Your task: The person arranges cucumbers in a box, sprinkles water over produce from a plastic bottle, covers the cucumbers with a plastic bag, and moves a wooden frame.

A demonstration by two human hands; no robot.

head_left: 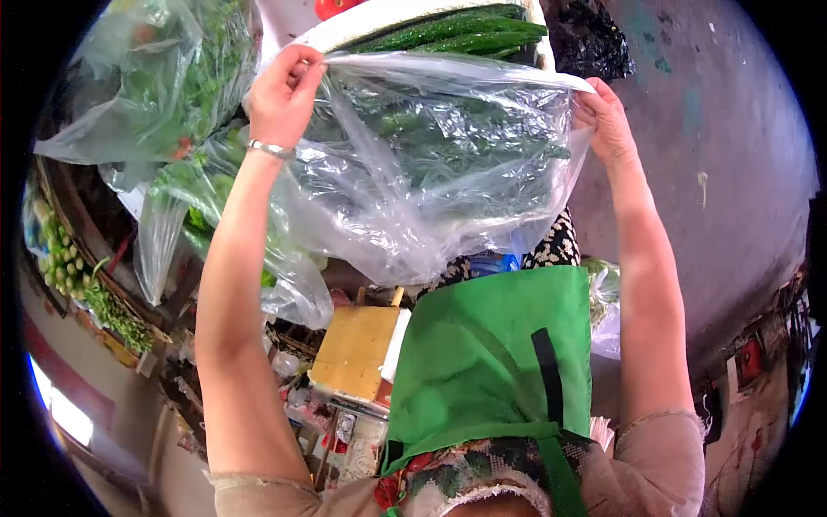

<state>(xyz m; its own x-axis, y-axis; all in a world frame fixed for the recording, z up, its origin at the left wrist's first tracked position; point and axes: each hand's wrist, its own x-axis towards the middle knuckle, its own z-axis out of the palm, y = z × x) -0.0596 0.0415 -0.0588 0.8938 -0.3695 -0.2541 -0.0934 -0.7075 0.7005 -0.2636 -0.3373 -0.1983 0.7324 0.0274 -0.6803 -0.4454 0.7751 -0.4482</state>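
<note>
Both my hands hold the edge of a large clear plastic sheet or bag (379,198), pulled taut between them. My left hand (289,90) pinches its upper left edge, fingers closed. At the right end, my right hand (603,116) grips the same edge with closed fingers. Long green cucumbers (457,34) lie in a white foam box (345,30); the plastic covers the nearer part, and more dark green shapes show blurred beneath it. Whether the plastic is one sheet or an open bag, I cannot tell.
Clear bags of leafy greens (164,95) stand to the left. A red tomato (334,7) shows at the top edge. Black plastic (594,39) lies right of the box. A wooden box (353,345) sits below, near my green apron (500,353).
</note>
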